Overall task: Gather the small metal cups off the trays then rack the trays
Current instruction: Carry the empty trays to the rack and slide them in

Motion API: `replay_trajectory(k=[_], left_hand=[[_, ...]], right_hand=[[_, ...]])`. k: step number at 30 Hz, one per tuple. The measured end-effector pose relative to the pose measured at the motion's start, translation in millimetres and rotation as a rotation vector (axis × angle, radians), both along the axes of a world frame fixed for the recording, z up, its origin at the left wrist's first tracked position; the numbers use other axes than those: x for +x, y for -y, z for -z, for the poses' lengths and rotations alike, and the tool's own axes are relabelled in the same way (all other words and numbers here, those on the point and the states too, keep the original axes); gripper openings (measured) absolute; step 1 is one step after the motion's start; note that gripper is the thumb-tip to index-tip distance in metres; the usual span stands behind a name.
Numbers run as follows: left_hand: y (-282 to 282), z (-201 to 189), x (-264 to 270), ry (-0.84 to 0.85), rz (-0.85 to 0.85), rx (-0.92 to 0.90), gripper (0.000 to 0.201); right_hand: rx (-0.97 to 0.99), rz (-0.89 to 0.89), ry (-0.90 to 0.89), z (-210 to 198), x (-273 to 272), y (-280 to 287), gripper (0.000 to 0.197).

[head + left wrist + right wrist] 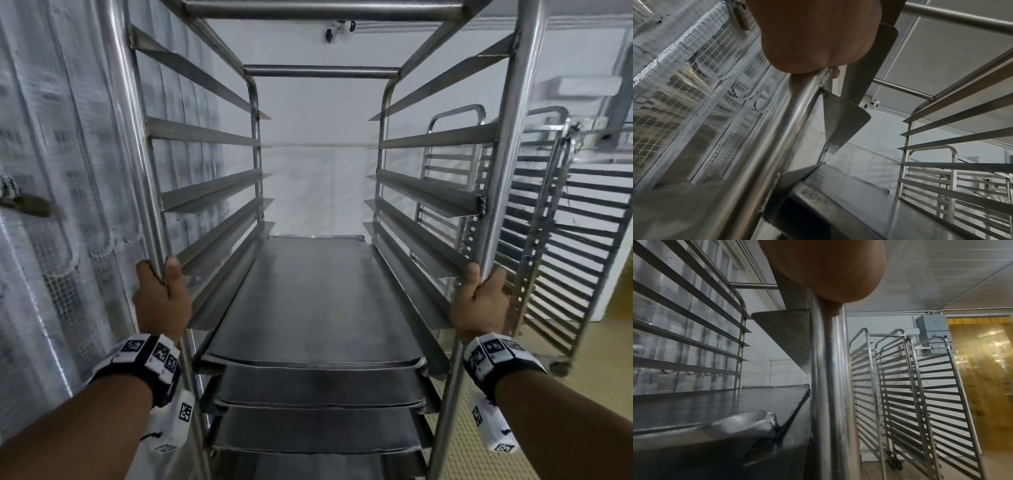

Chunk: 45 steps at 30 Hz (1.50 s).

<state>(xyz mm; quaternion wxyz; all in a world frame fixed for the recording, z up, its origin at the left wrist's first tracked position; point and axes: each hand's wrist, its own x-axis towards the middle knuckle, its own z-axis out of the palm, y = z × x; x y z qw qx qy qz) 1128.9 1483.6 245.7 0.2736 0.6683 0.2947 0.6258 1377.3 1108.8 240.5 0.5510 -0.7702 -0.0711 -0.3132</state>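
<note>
A tall steel tray rack [322,72] fills the head view. Several dark metal trays [315,301] lie stacked on its lower rails, and the upper rails are bare. My left hand [161,294] grips the rack's front left post [137,171]. My right hand [479,301] grips the front right post [513,154]. In the left wrist view my left hand [818,35] wraps the left post [777,138] above a tray corner [818,194]. In the right wrist view my right hand [828,269] holds the right post [828,386] beside the top tray [715,405]. No small metal cups show anywhere.
A mesh-and-plastic curtain wall [51,171] runs close along the left. Other tray racks without trays [565,240] stand to the right against the white wall. A yellow strip curtain [982,369] hangs further right. Tiled floor [582,394] lies beside the rack.
</note>
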Motion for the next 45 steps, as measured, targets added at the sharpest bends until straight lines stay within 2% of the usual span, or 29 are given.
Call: replay_trajectory(k=[7,11,16,19,22,28,31,35,40,45], left_hand=[[-25.1,4.1,48.6,0.009,-0.066,0.007,0.048],[-43.3,0.5,80.0,0.015,-0.065,0.015,0.034],[-89.7,6.1,128.1,0.023,-0.044,-0.007,0.048],[-113.4,6.5,158.4,0.028,-0.017,-0.020,0.048],[-134.3,5.5,188.5,0.027,-0.009,-0.039,0.047],[-179.3,7.8,245.2,0.011,0.032,-0.033,0.051],[-193.0,6.0,267.2,0.020,0.020,-0.041,0.048],[-213.2,2.1,302.8,0.028,0.009,-0.027,0.043],[-259.2,7.5,353.2,0.016,-0.012,-0.005,0.048],[-280.1,-0.4,405.4,0.022,-0.006,-0.012,0.047]], right_hand=[[0.023,-0.056,-0.009,3.8,57.5,-27.0,0.045],[0.037,-0.033,0.031,4.3,88.1,-53.3,0.047],[0.040,-0.007,0.038,3.6,133.2,-94.7,0.049],[0.035,0.002,0.051,3.2,162.9,-118.5,0.056],[0.030,-0.001,0.030,4.4,194.8,-140.4,0.054],[0.084,0.017,0.080,6.2,252.0,-181.0,0.050],[0.051,0.045,0.112,9.0,275.7,-200.6,0.045],[0.024,0.054,0.042,7.3,305.3,-228.7,0.040],[0.049,0.012,0.056,-1.5,346.7,-259.7,0.043],[0.020,0.013,0.017,4.0,407.1,-296.4,0.038]])
